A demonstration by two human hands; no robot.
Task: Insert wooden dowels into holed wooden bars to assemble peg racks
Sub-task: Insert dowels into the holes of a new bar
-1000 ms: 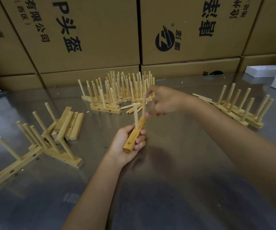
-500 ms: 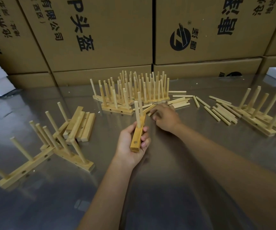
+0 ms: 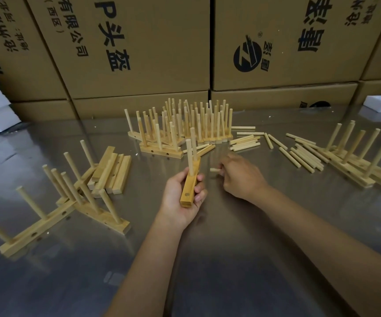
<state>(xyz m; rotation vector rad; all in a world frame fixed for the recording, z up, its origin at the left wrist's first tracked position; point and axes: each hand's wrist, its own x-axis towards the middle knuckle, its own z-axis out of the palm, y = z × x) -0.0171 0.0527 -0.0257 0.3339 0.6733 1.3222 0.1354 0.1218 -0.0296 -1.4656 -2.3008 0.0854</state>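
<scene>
Behind, cardboard boxes (image 3: 139, 42) wall off shiny metal table (image 3: 230, 259); loose dowels (image 3: 304, 154) scattered.

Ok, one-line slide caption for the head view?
Left hand holds a two-dowel bar; right hand brings the next dowel.

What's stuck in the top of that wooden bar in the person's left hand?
Two upright dowels stand in the bar, which the left hand grips. One empty hole shows on the bar's side; the dowels' seated ends are hidden.
</scene>
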